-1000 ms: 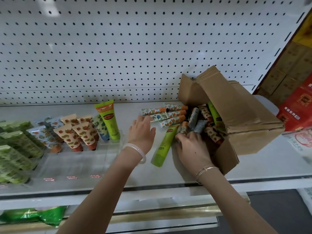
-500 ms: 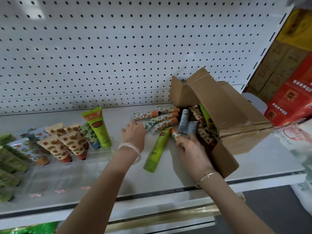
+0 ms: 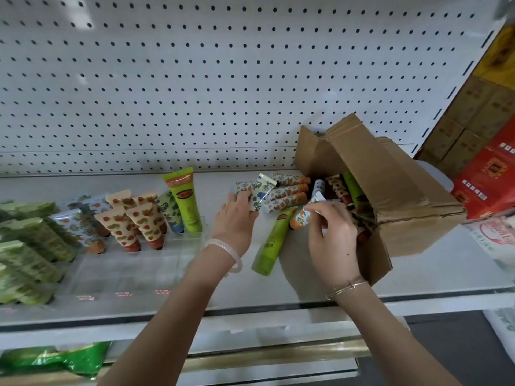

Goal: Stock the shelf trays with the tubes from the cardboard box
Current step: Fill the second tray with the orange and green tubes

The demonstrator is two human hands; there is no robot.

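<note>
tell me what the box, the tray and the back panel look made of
Box: brown cardboard, matte, with creased flaps. Tray: clear glossy plastic, maybe acrylic; the shelf shows through its dividers. Back panel: probably white painted metal pegboard, going by the even rows of holes.

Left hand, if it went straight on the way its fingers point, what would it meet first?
The blue-flowered tube. The left hand points back and slightly right, and its fingertips seem to be on that tube; whether they grip it is unclear. Orange-patterned tubes lie just beyond.
</note>
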